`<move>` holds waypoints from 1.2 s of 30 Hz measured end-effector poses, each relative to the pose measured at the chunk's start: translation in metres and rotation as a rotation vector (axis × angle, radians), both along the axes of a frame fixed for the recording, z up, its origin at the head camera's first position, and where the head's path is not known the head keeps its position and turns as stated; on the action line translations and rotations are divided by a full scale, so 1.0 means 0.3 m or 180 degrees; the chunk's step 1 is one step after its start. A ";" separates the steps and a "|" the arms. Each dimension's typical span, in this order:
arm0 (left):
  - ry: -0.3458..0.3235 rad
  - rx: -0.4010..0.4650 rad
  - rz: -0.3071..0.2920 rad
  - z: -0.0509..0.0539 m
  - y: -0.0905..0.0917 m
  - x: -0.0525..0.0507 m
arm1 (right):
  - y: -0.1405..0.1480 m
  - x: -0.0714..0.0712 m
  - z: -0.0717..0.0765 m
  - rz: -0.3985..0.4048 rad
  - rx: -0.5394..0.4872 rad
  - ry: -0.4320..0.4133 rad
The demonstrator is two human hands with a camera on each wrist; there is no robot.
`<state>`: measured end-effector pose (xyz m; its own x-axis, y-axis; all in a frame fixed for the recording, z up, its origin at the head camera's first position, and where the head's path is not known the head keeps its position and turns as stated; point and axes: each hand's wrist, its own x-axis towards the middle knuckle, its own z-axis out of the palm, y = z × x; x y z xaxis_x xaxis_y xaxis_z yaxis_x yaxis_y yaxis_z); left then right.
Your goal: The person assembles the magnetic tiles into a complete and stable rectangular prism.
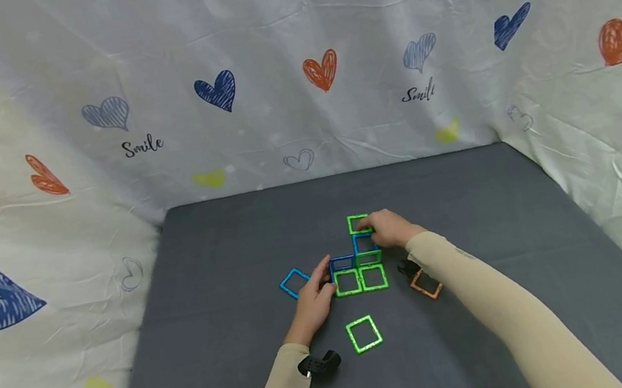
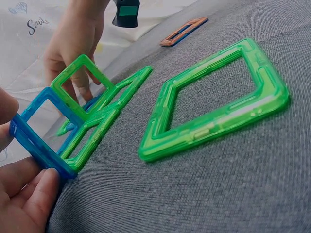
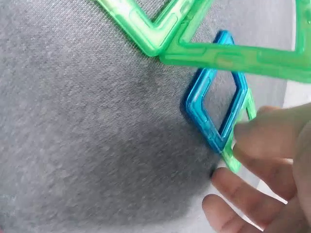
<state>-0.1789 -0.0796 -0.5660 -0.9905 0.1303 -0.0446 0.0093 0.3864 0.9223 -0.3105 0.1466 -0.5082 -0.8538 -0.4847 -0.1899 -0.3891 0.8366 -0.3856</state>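
Note:
Square magnetic frame tiles form a small build on the grey cloth. Two green tiles point(image 1: 349, 293) lie flat in front. Behind them stand an upright blue tile point(image 1: 341, 259) and an upright green tile point(image 2: 68, 77). My left hand point(image 1: 314, 301) pinches another upright blue tile point(image 2: 41, 151) at the build's left side, its fingers seen around it in the left wrist view. Behind the build, a flat blue tile point(image 3: 195, 104) joins a far green tile point(image 1: 350, 225). My right hand point(image 1: 392, 228) touches that far green tile with an extended finger; the other fingers are loosely bent.
A loose green tile point(image 1: 352, 338) lies nearer the front. One loose blue tile point(image 1: 287, 292) rests left of the build, partly behind the left hand. To the right, an orange tile point(image 1: 423, 291) lies by the right forearm. A heart-printed curtain point(image 1: 274, 124) surrounds the table.

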 end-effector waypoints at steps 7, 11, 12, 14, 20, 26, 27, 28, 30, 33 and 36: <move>0.0020 0.0034 -0.0004 -0.007 0.000 0.000 | 0.042 0.033 -0.031 0.0079 0.0136 0.0394; 0.0029 0.0019 0.0022 -0.005 -0.001 0.002 | 0.053 0.061 -0.055 0.0379 0.0165 0.0676; 0.0030 0.0020 0.0023 -0.005 -0.002 0.002 | 0.053 0.064 -0.059 0.0467 0.0160 0.0717; 0.0037 0.0029 0.0024 -0.003 -0.003 0.002 | 0.052 0.069 -0.062 0.0600 0.0140 0.0791; 0.0019 0.0032 0.0031 -0.002 -0.001 0.002 | 0.043 0.068 -0.060 0.0826 0.0233 0.0862; 0.0007 0.0045 0.0067 -0.001 0.002 -0.001 | 0.035 0.055 -0.041 0.0875 0.0365 0.0667; 0.0005 0.0043 0.0064 -0.001 0.002 -0.001 | 0.034 0.053 -0.037 0.0865 0.0378 0.0635; -0.0001 0.0045 0.0060 -0.001 0.002 -0.002 | 0.033 0.053 -0.034 0.0862 0.0382 0.0616; -0.0010 0.0048 0.0055 0.000 0.001 -0.002 | 0.031 0.053 -0.028 0.0853 0.0381 0.0598; -0.0017 0.0048 0.0051 0.001 0.002 -0.002 | 0.029 0.057 -0.025 0.0829 0.0366 0.0596; -0.0012 0.0051 0.0048 -0.002 0.002 -0.001 | 0.030 0.063 -0.025 0.0801 0.0343 0.0592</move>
